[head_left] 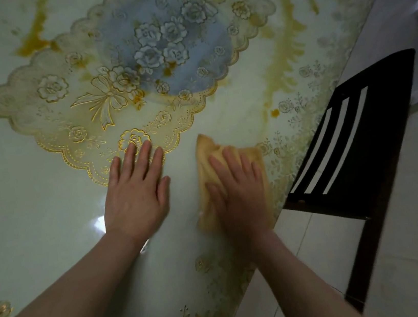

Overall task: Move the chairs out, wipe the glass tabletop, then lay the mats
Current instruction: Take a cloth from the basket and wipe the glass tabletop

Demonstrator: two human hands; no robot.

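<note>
The glass surface [35, 209] fills most of the frame, with yellowish smears curving through its upper middle and right, so the wiping step looks unfinished. A dark slatted chair [355, 137] stands at the right edge, pulled just clear of the rim. A scalloped gold-and-blue mat [120, 71] lies across the upper centre. The left hand [137, 192] rests flat, fingers spread, its fingertips on the mat's lower edge. The right hand [239, 194] presses flat with straight fingers on a yellow cloth [204, 159] at centre right. Best to keep the palm pressure even, work outward in overlapping strokes toward the smears, and keep the mat pinned or shift it aside.
</note>
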